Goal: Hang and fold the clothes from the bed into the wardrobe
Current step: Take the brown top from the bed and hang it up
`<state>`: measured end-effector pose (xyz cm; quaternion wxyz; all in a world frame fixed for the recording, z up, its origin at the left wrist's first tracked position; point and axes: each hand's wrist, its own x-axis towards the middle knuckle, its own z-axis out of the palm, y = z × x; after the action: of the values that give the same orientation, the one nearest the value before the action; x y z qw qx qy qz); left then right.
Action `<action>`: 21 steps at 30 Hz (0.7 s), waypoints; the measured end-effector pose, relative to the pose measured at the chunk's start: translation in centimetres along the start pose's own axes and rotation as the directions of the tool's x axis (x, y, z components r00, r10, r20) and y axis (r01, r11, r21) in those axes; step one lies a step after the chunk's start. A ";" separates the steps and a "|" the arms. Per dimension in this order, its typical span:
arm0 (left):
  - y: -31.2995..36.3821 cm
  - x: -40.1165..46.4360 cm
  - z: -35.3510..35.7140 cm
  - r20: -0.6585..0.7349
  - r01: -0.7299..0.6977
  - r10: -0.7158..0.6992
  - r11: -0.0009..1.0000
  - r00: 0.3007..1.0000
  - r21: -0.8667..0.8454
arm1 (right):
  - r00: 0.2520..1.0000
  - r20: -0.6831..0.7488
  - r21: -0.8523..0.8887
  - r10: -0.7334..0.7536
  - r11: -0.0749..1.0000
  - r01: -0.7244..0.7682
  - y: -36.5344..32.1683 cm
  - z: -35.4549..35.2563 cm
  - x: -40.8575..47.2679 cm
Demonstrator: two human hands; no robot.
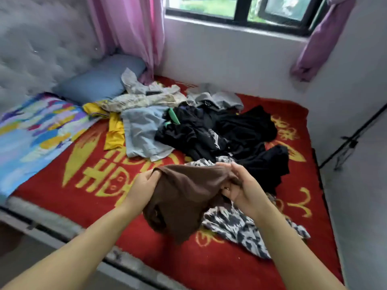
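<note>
Up at the head of the frame, a grey tufted headboard point(31, 51) fills the left wall, with a blue pillow point(100, 79) lying just beside it. A pink curtain point(134, 32) hangs down past the pillow's corner. Above, a dark-framed window point(240, 13) shows blurred greenery outside, and a purple curtain point(322, 38) is bunched at its right side. Along the left edge lies a bright multicoloured blanket point(35, 132). Over on the right, a thin black stand point(351, 141) leans against the white wall point(230, 59).
</note>
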<state>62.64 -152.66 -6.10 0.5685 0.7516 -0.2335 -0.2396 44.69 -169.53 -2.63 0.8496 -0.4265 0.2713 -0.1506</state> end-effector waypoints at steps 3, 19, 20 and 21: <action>0.7 -2.5 -6.8 -0.176 0.059 -0.091 0.982 0.980 -0.181 | 0.954 0.297 -0.129 0.033 0.992 0.006 0.4 5.7 -0.1; -0.8 -18.0 -36.8 -0.394 0.070 -0.100 0.993 0.914 -0.091 | 0.768 0.625 -0.382 -0.142 0.803 0.459 14.2 41.6 -4.2; -0.3 -18.7 -37.8 -0.416 0.029 -0.081 0.991 0.906 -0.130 | 0.757 0.638 -0.383 -0.142 0.795 0.471 15.0 43.1 -4.6; 0.2 -19.1 -38.6 -0.425 -0.032 -0.039 0.987 0.904 -0.159 | 0.752 0.645 -0.381 -0.136 0.796 0.470 15.6 44.1 -5.0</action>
<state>71.92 -112.12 5.10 0.6645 0.7375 -0.0820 -0.0884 67.08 -129.52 8.03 0.7040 -0.7046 -0.0505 -0.0733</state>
